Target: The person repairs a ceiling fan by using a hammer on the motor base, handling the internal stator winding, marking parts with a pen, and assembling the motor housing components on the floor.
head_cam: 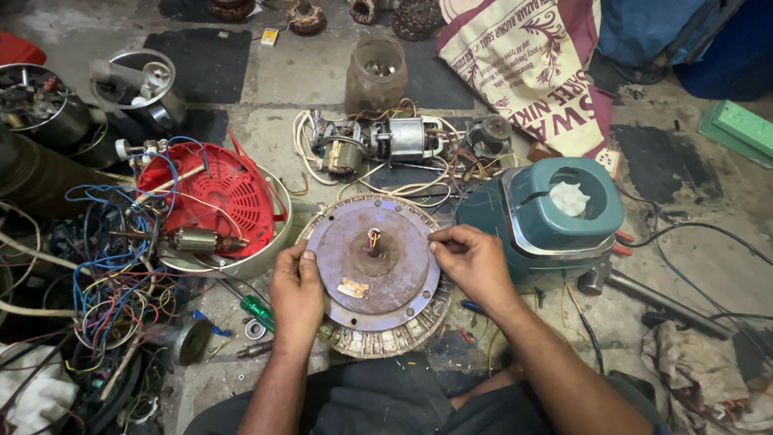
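Note:
A round fan motor (374, 274) lies flat on the floor in front of me, with a grey-purple cover plate, a central hub with coloured wire ends, and a ring of metal laminations around its rim. My left hand (295, 292) grips the motor's left edge, thumb on the plate. My right hand (469, 259) holds the right edge, fingers curled over the plate's rim.
A teal mixer base (547, 213) stands at the right. A red fan grille in a white bowl (217, 205) sits at the left beside tangled wires (109, 274). Small motors (386, 141), a jar (376, 72), a green screwdriver (256, 308) and a printed sack (531, 64) lie around.

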